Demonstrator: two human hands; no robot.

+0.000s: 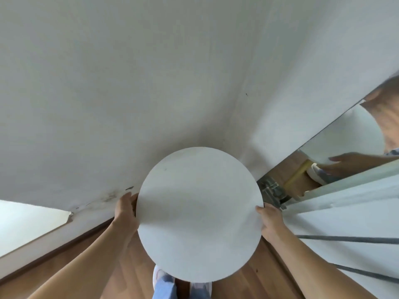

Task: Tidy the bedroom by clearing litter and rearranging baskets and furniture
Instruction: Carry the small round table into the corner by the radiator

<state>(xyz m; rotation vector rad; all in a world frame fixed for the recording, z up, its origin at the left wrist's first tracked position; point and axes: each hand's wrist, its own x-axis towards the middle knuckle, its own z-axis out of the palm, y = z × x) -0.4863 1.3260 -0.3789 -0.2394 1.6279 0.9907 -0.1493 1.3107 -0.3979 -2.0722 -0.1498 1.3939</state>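
a pale wall [151, 72] fills most of the view, meeting a second wall in a corner. low on it, near the floor, the paint is stained and chipped [112, 196]. a dark skirting strip [71, 244] runs along its base. the floor [90, 270] is brown wood boards. to the right a mirror [345, 147] leans along the wall, and a white panel [345, 221] crossed by dark grey lines lies below it. a white surface [23, 223] sits at the far left.

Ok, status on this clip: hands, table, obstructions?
Left hand and right hand grip round white tabletop at opposite edges. White wall corner close ahead, mirror right.
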